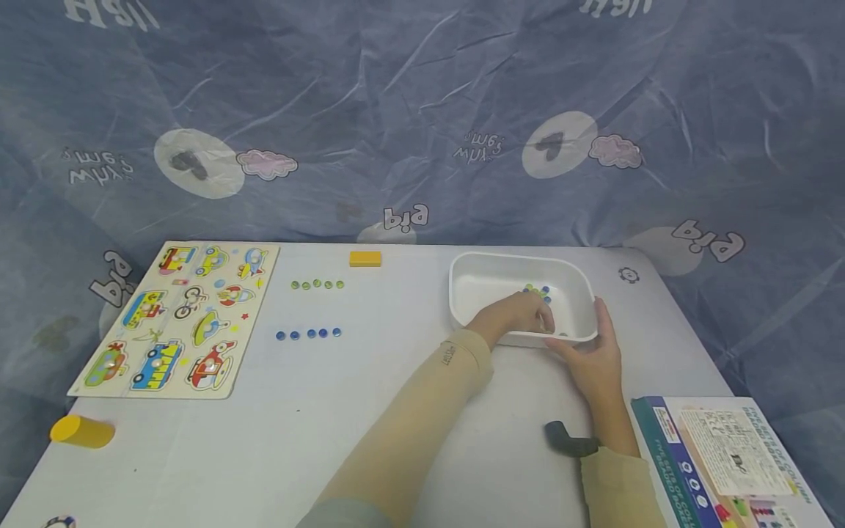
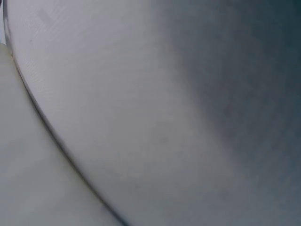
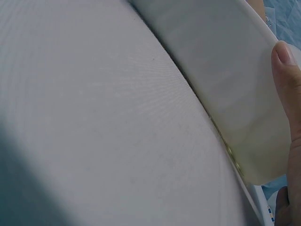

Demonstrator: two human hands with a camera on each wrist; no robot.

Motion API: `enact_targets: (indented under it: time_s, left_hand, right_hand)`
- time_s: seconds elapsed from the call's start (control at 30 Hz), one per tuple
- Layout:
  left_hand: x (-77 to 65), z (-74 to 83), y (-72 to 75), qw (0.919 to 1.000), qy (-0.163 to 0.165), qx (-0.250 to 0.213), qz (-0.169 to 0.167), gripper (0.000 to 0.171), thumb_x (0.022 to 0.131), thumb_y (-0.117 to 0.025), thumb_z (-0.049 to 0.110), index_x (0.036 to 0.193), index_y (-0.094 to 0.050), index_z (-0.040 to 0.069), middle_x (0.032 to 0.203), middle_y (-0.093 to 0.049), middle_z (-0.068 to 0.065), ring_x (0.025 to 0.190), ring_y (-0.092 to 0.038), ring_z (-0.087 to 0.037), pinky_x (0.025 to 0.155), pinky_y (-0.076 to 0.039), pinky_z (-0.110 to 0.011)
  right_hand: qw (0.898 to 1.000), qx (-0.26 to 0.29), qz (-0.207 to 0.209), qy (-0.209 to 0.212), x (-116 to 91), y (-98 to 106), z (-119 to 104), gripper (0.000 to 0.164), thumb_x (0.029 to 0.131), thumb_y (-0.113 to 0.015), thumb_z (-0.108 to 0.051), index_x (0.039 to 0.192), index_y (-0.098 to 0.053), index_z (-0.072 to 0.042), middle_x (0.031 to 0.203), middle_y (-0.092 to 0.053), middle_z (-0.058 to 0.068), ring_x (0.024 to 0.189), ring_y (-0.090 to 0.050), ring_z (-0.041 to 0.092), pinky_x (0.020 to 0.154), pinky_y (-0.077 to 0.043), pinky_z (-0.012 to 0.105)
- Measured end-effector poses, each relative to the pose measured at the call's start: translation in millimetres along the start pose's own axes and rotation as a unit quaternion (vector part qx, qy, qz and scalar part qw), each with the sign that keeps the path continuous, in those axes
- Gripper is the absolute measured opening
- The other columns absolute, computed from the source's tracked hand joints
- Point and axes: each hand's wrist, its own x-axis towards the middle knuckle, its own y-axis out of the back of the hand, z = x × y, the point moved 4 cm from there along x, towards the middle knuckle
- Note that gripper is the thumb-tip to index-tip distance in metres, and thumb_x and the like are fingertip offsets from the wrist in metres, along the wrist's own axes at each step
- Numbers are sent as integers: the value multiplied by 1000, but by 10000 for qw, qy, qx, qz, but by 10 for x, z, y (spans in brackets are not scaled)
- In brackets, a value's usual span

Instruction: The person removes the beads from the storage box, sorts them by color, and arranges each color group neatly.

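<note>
A: How is the head view lit?
B: Softly and diffusely. The worktop [image 1: 198, 455] is pale and bright; the backdrop cloth [image 1: 409, 88] is dimmer, with thin highlights along its creases. Faint shadow lies beside the white tray [image 1: 475, 290].
A: And the wrist views?
B: Both are dimmer. Left wrist: blurred throughout, a broad, soft-edged shadow darkening the right side. Right wrist: dark bluish shadow in the lower left corner, faint ripple lines across the worktop, the right hand [image 3: 289, 92] comparatively sharp.

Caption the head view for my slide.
Left hand inside a white tub, right hand holding its corner, green pieces and blue pieces in rows.
</note>
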Motion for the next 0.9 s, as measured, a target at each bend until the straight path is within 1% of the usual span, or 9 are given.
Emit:
enact_targets:
  time_s: [0.1,0.2,0.3,0.4,0.47,0.57,0.7,0.83,0.9]
  left_hand:
    - [13,-11,6,9999,-50,131,59,15,85,-66,20,98,-71,27,104,-67,10,99,-60,-8,90,-48,-25]
    - [20,0,41,9990,-243,140,345,14,88,-64,23,100,-69,24,101,-65,10,95,-59,-6,86,-47,-21]
    - [-10,23,110,9960,-370,-134,807,15,90,-62,30,103,-65,24,95,-62,10,90,-57,-4,82,-45,-17]
    - [-88,59,211,9896,-447,-548,1249,17,91,-62,33,105,-62,24,90,-58,9,84,-54,-3,77,-44,-15]
    - [-170,93,301,9854,-483,-728,1464,19,90,-63,34,106,-61,24,88,-56,9,80,-52,-3,73,-43,-14]
    - [-309,149,464,9798,-723,-814,1675,21,89,-65,32,107,-62,22,84,-52,6,73,-49,-5,67,-42,-14]
    - [-543,173,690,9724,-1088,-735,1929,21,88,-67,32,105,-64,21,81,-48,5,69,-45,-6,64,-41,-16]
    - [-876,100,921,9623,-1253,-659,2321,20,87,-67,33,102,-66,20,80,-46,4,72,-43,-7,66,-39,-18]
    - [-1060,4,1035,9581,-1200,-705,2504,21,86,-68,34,101,-67,20,79,-45,2,73,-43,-9,66,-38,-20]
  right_hand:
    - [10000,8,-17,-9,-5,-9,-7,111,66,-85,-40,148,-10,-43,157,-16,-14,147,-14,15,119,-12,46]
    - [10000,28,-44,1,0,-16,-14,111,66,-85,-40,148,-10,-43,157,-16,-14,147,-14,15,119,-12,46]
    - [10000,46,-68,10,6,-18,-22,112,66,-85,-39,149,-10,-41,157,-16,-13,147,-13,16,119,-11,45]
    - [10000,55,-73,36,4,-19,-30,112,66,-85,-38,149,-10,-40,157,-16,-12,147,-13,16,119,-11,46]
    - [10000,16,-56,43,4,-18,-25,111,66,-85,-39,149,-10,-41,157,-16,-13,147,-14,16,119,-11,46]
    - [9999,-68,4,97,11,-15,-13,111,66,-85,-40,148,-10,-42,157,-17,-14,147,-16,16,119,-13,46]
    - [9999,-134,37,75,22,-10,5,111,66,-84,-42,148,-9,-43,157,-16,-14,147,-17,17,119,-13,48]
    - [9999,-130,18,-47,21,-10,14,111,66,-84,-44,148,-9,-44,157,-15,-14,147,-15,17,119,-11,49]
    - [9999,-111,29,-59,22,-11,13,111,65,-84,-44,148,-10,-44,157,-15,-15,147,-15,16,119,-10,48]
